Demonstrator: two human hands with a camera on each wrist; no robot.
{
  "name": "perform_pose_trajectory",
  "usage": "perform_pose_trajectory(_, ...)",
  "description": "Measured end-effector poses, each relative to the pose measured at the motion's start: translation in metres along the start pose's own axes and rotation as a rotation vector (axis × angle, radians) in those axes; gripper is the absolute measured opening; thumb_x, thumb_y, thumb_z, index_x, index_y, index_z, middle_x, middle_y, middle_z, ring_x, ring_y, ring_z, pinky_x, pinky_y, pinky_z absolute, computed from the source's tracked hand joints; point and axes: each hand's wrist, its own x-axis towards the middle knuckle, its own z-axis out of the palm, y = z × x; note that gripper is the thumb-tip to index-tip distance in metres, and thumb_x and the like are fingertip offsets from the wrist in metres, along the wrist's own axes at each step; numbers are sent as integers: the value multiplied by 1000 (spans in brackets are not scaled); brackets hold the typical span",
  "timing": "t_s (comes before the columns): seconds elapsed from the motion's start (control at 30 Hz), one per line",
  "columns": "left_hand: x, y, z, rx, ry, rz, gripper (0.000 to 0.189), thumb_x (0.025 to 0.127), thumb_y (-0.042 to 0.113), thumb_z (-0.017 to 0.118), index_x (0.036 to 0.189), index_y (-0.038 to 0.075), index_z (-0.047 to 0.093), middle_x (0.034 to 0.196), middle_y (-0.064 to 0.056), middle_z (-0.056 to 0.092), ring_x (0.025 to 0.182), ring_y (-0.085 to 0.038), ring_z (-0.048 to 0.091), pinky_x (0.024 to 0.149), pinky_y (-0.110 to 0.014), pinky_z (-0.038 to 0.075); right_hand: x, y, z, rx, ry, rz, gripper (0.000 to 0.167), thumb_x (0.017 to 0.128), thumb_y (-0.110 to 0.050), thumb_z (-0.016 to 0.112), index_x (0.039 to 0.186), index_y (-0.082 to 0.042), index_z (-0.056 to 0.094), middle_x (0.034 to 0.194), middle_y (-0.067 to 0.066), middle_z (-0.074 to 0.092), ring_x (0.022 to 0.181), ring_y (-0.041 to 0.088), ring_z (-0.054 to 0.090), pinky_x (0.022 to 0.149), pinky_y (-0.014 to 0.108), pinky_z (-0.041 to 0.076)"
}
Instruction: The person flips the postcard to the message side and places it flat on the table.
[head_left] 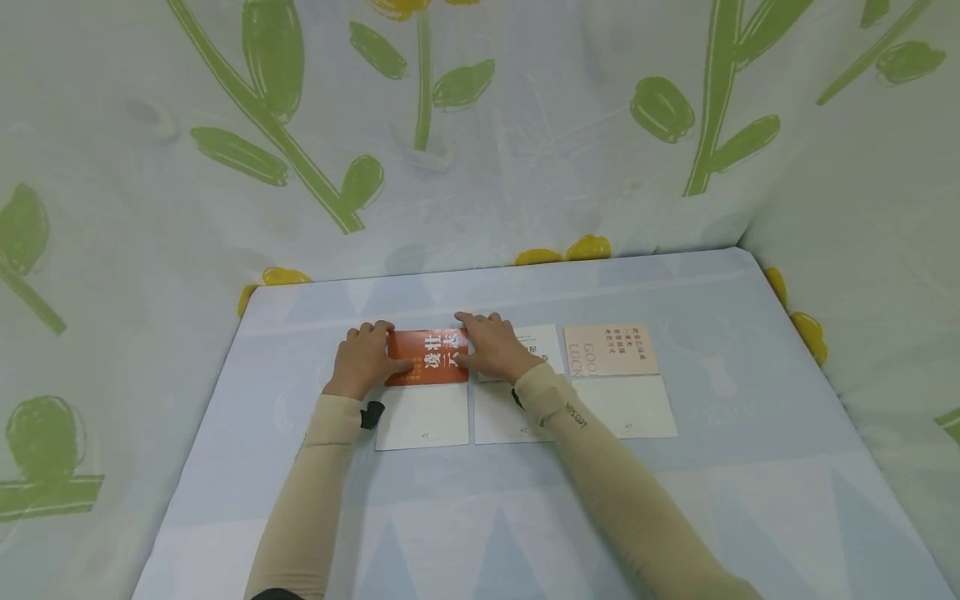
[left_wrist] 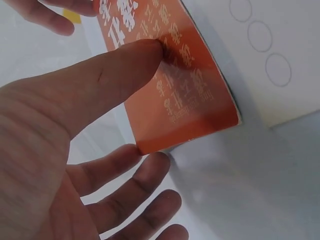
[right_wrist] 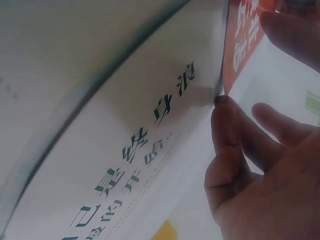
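A red postcard (head_left: 420, 348) with white Chinese characters lies in the back row on the left. My left hand (head_left: 363, 360) holds its left end, the thumb (left_wrist: 135, 60) across the printed face and the index fingertip at a corner. At the right end, my right hand (head_left: 497, 346) grips the card between thumb and fingers; its index fingertip (right_wrist: 225, 102) meets the far corner. Below the red card is a white postcard (head_left: 423, 421). Partly under the right hand and wrist are a white postcard with dark characters (head_left: 543, 340) and a plain one (head_left: 498, 417).
To the right, a pink postcard (head_left: 611, 346) printed "GOOD LUCK" lies above another white postcard (head_left: 633, 406). All rest on a pale blue patterned tabletop (head_left: 600, 517). A curtain (head_left: 540, 150) with green leaves hangs behind the table and along both sides.
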Motion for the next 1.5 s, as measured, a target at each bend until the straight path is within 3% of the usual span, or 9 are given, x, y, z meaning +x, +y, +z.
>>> perform_pose_trajectory(0.23,-3,0,3,-22,45,8,74,80,45,77,136,6,48,124,-21,60,105,-38,53,92,-52,49,1,0,0,5,19,11,73,88,-35,72,150,-20,37,147,6,50,128,27,47,114,47,33)
perform_pose_trajectory(0.47,-8,-4,8,-50,98,35,75,80,43,78,137,8,45,105,-14,63,93,-32,58,83,-49,50,-3,0,1,36,16,49,73,87,-36,72,150,-20,38,148,6,50,131,29,46,115,47,33)
perform_pose_trajectory(0.77,-13,-4,12,-84,157,45,80,79,43,80,140,7,42,108,-16,61,93,-32,58,81,-49,51,-10,0,-2,115,62,70,66,92,-30,68,149,-17,39,133,6,62,124,26,57,107,44,44)
perform_pose_trajectory(1.0,-14,-6,16,-119,198,33,79,80,44,79,140,9,42,107,-14,63,91,-30,59,78,-46,51,-14,0,-2,202,51,108,66,93,-27,66,151,-17,35,124,5,68,117,23,62,102,42,48)
perform_pose_trajectory(1.3,-20,-7,18,-149,209,21,86,82,47,76,147,8,36,99,-12,66,82,-26,62,70,-42,50,-17,3,3,197,59,145,58,94,-25,62,148,-16,41,123,6,69,115,24,64,99,42,50)
perform_pose_trajectory(1.5,-23,-5,19,-152,201,-10,82,82,48,75,144,4,42,101,-13,69,87,-28,65,74,-45,52,-18,2,4,242,67,144,54,94,-24,64,145,-17,46,121,5,69,112,23,64,96,41,51)
